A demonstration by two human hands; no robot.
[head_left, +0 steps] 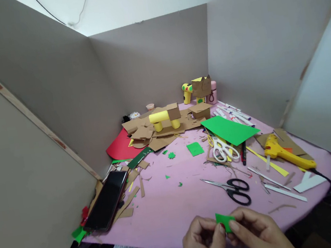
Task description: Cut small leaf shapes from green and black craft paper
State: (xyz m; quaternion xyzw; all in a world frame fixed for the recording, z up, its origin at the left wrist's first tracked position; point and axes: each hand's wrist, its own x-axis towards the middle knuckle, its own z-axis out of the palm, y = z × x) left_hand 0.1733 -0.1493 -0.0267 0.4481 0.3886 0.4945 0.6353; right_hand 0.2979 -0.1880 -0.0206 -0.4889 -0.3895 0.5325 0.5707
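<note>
Head view: both hands pinch a green paper piece, its top edge (long axis unclear) sloping down rightward.

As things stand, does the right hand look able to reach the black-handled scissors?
Probably yes: the black-handled scissors lie just beyond the right hand, handles nearest, with nothing covering them. However, it is pinching the green paper together with the left hand, so it would likely need freeing first.

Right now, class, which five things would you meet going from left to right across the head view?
Phone → scalloped green cutout → green square → held green piece → yellow glue gun.
</note>
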